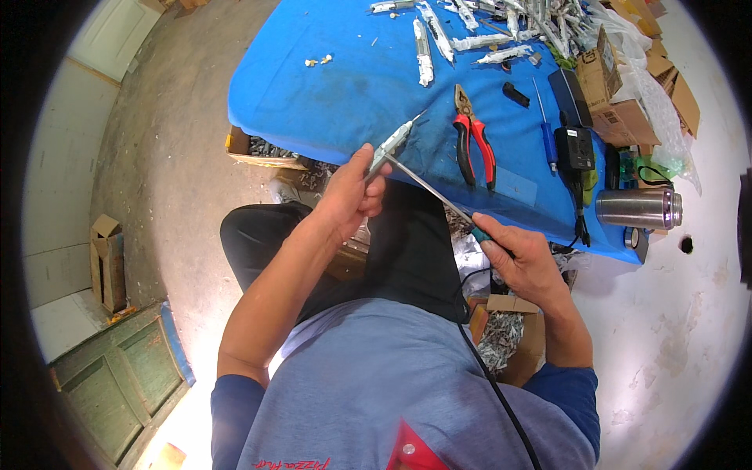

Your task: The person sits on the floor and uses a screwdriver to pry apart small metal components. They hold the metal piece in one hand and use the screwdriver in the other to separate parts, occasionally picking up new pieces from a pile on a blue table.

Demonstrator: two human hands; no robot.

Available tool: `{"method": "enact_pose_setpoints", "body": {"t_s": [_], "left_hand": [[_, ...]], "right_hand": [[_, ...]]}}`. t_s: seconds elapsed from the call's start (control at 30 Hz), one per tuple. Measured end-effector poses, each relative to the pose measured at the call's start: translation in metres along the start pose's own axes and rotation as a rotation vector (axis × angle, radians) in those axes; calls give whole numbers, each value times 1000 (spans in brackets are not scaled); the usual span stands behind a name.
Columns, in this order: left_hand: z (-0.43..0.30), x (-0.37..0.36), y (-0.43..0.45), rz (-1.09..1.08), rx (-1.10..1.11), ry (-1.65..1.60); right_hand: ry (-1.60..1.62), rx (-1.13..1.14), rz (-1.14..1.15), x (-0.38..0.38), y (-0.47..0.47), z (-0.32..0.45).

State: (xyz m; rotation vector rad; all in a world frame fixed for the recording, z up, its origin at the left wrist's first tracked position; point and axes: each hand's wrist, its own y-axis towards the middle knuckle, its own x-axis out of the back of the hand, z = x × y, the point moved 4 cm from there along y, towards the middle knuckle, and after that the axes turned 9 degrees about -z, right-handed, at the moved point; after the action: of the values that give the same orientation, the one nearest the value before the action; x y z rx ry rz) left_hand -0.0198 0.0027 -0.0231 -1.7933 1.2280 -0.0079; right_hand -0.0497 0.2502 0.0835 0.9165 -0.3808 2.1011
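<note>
My left hand (358,191) grips a slim white and grey metal-and-plastic part (390,143) with a thin pointed tip, angled up to the right. My right hand (517,252) holds a screwdriver (432,189) by its dark green handle. The end of its long shaft touches the part just above my left fingers. Beyond my hands, pliers (474,141) with red and black handles lie on the blue-covered table (352,88). Similar white parts (423,53) lie at the far side, with a large heap of them at the far right.
On the table's right are a blue screwdriver (547,141), a black power adapter (574,148), a steel flask (634,208) and cardboard boxes (625,126). A box of dark pieces (267,151) stands below the table's left edge. Another carton (529,346) holds metallic scraps beside my right side.
</note>
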Motion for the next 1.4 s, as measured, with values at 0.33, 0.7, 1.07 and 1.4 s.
{"method": "enact_pose_setpoints", "body": {"t_s": [0.33,0.7,1.07,1.4], "left_hand": [[-3,-3,-2,-27,-18,75],[-1,4,1,102,87,-60],[-2,4,3,72,98,-51],[-5,5,1,86,116,-39]], "right_hand": [[494,-687,220,-2,-3,-26],[-205,119,-93,-5,-9,-5],[-234,172,43,12,9,-3],[-66,73,87,9,17,-16]]}}
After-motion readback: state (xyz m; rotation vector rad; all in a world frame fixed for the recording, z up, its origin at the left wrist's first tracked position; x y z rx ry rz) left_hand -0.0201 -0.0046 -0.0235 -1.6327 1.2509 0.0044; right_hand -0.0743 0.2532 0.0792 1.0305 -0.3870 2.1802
